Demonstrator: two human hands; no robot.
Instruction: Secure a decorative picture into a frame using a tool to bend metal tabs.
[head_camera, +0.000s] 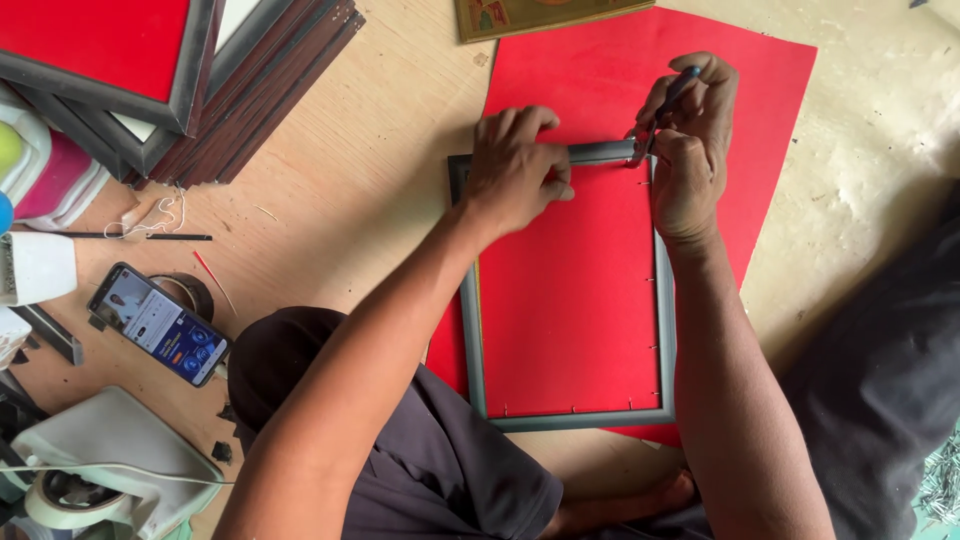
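While pressing flat on top rail, left hand pins grey frame against red sheet on floor, fingers spread, gripping nothing. Right hand closed round dark-handled tool, tip at frame's top corner just beyond fingertips. Small pins along inner edge hold red backing. Open floor past right knuckles; frame stack, phone well away beyond left wrist.
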